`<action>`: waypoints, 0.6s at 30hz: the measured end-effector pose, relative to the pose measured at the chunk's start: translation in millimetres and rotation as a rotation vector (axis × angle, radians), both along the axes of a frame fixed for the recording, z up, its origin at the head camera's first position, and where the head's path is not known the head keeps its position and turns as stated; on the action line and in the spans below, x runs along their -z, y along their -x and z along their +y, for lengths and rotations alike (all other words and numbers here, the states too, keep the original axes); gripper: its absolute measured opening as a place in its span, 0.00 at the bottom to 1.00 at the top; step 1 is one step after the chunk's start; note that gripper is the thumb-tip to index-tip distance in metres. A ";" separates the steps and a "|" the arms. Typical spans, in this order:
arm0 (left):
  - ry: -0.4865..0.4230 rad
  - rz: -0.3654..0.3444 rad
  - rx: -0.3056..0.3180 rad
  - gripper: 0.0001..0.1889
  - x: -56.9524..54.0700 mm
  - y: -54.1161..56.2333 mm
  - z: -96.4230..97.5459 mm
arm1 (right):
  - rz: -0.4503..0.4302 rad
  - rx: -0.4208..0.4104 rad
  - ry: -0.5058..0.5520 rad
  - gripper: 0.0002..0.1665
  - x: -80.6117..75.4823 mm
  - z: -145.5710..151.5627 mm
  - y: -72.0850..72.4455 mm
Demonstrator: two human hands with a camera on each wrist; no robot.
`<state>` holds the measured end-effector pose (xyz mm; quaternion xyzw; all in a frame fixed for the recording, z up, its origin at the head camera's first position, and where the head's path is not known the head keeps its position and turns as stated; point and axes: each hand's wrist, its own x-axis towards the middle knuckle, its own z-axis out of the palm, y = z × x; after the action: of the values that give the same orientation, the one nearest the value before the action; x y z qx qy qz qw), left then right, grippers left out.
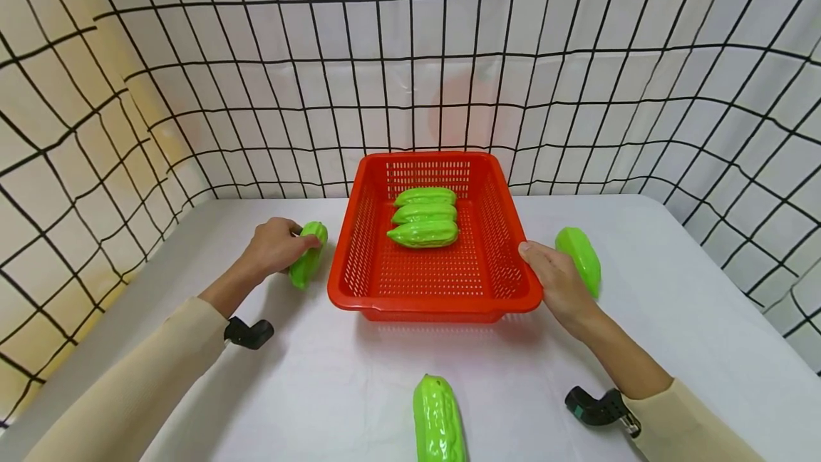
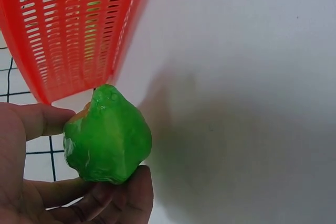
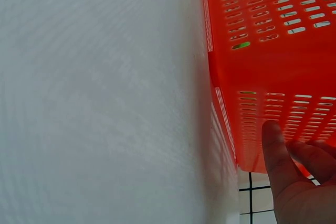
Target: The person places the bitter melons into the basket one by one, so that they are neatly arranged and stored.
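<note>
My left hand (image 1: 274, 244) grips a green bitter melon (image 1: 308, 255) left of the red basket (image 1: 432, 309). In the left wrist view the thumb lies on one side of that bitter melon (image 2: 110, 137) and the curled fingers on the other, close to the basket wall (image 2: 79, 30). My right hand (image 1: 561, 280) holds the basket by its right rim near the front corner. The right wrist view has its fingers (image 3: 278, 150) against the slotted outer wall. Inside the basket, three bitter melons (image 1: 423, 234) lie side by side toward the back.
Another bitter melon (image 1: 580, 259) lies just beyond my right hand. One more bitter melon (image 1: 439, 419) lies at the table's front, cut off by the frame. A black wire grid (image 1: 442, 84) encloses the white table (image 1: 308, 391) at the back and sides.
</note>
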<state>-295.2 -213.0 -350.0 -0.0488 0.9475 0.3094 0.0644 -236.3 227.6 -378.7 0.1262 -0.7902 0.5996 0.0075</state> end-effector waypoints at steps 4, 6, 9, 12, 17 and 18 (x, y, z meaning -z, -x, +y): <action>0.011 0.005 0.005 0.32 -4.5 1.0 0.9 | 0.003 0.000 -0.005 0.31 -0.6 0.6 -0.6; 0.017 0.008 0.007 0.32 -7.3 1.7 1.9 | 0.002 -0.002 -0.006 0.32 -0.4 0.6 -0.6; 0.025 0.019 0.010 0.32 -12.8 2.7 3.8 | -0.003 -0.005 0.001 0.32 0.3 0.4 -0.5; 0.030 0.040 0.016 0.31 -19.0 3.5 5.6 | -0.005 -0.005 0.005 0.32 0.7 0.3 -0.6; 0.025 0.076 0.036 0.31 -28.8 5.6 9.8 | -0.003 -0.004 0.005 0.32 0.2 -0.1 -0.6; 0.022 0.078 0.039 0.31 -30.5 6.1 11.0 | -0.001 -0.003 0.003 0.32 0.0 -0.2 -0.5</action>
<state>-301.3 -202.1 -319.5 -0.0190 0.9535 0.2991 0.0328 -235.7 227.4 -378.6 0.1270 -0.7892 0.6008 0.0064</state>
